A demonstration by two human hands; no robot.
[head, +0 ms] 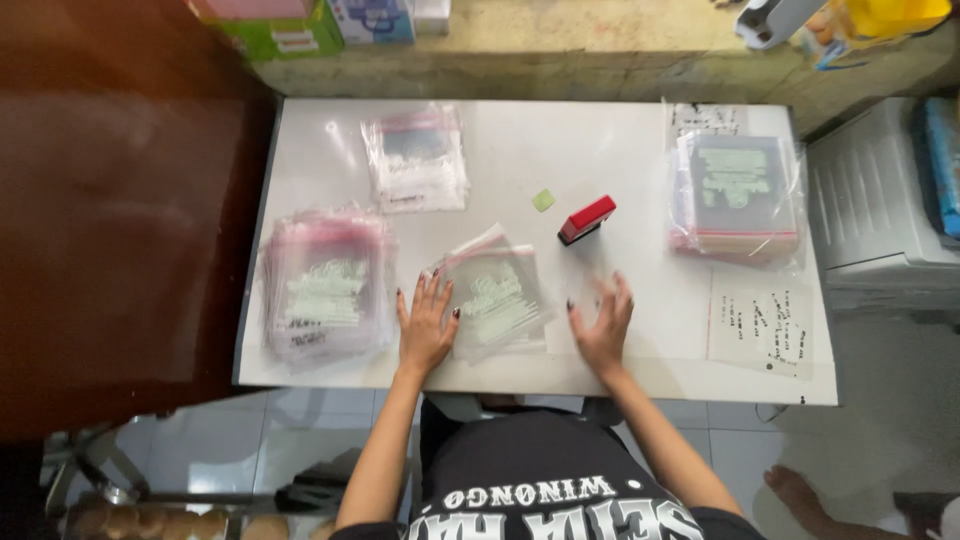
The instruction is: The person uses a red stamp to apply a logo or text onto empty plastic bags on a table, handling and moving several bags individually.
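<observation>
Plastic bags (497, 295) pressed on white table (560, 150).
Left hand (425, 325) laid flat on them; right hand (603, 325) spread empty, just beside.

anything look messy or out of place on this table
Mostly tidy. The middle bag stack by the left hand is fanned and askew, and a small green scrap lies loose near the red stamp.

Clear printed plastic bags (495, 297), small fanned stack, flat at table's front-center edge.
</observation>
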